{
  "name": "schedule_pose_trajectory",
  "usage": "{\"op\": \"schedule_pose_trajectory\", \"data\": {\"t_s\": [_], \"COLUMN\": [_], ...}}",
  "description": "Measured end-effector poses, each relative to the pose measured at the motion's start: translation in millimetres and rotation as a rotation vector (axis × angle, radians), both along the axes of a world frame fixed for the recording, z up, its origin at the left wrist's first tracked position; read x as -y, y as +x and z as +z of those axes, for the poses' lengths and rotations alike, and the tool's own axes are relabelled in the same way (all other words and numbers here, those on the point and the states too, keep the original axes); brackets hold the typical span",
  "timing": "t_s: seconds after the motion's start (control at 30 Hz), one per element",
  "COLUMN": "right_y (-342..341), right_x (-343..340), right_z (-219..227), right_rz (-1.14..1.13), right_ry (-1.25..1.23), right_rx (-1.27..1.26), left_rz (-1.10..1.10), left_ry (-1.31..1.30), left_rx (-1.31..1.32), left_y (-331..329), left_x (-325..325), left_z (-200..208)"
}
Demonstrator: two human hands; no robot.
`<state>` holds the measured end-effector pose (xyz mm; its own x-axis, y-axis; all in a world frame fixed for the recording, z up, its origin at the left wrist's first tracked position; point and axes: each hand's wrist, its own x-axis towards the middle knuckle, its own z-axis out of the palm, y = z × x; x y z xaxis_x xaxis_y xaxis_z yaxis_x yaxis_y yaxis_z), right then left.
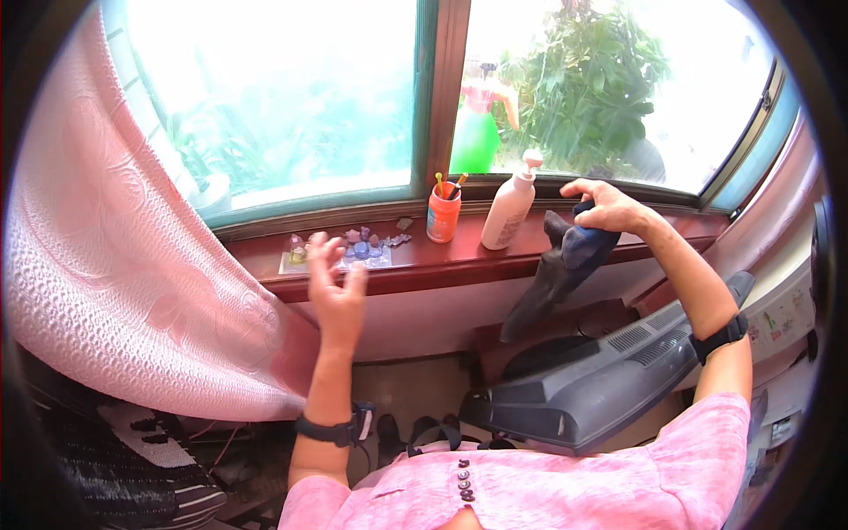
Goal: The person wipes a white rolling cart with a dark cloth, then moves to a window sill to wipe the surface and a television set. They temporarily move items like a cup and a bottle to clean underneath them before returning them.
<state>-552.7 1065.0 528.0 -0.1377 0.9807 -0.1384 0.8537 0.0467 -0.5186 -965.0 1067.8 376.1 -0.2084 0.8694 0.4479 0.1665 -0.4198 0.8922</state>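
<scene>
My right hand (608, 207) is at the window sill, its fingers closed on dark grey and navy socks (565, 265) that hang down over the sill's front edge. My left hand (337, 296) is raised with its fingers apart and nothing in it. It is nearest to several small purple and clear figurines (360, 247) on the sill, partly hidden behind its fingers. Between the two hands stand an orange jar (443, 217) with thin sticks or pens in it and a white pump bottle (510, 210), close to the socks.
The dark red sill (415, 280) runs under the window. A pink curtain (159, 291) hangs at the left. Below the socks, a black appliance housing with vents (574, 402) juts out toward my body. Behind the glass are a green spray bottle (477, 141) and a leafy plant (592, 79).
</scene>
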Motion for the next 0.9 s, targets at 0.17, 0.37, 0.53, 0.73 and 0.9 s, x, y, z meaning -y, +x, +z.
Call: {"op": "schedule_pose_trajectory", "data": {"t_s": [0.17,0.37,0.53,0.73,0.9], "right_y": [-30,-47,-47,-6,19], "right_x": [-6,-34,-47,-44,-46], "right_z": [1,-23,-43,-44,-45], "right_rz": [0.014,0.009,0.063,-0.002,-0.127], "right_ry": [-0.081,-0.103,0.006,0.28,0.318], "right_rx": [-0.18,-0.367,-0.459,-0.09,0.038], "left_rz": [-0.163,-0.025,0.045,-0.125,-0.181], "left_ry": [0.064,0.044,-0.01,0.348,0.365], "left_rx": [-0.214,-0.399,-0.344,-0.105,-0.107], "left_y": [64,119,134,108,100], "left_x": [-18,-59,-72,-36,-18], "left_z": [-4,-8,-1,-5,-5]}}
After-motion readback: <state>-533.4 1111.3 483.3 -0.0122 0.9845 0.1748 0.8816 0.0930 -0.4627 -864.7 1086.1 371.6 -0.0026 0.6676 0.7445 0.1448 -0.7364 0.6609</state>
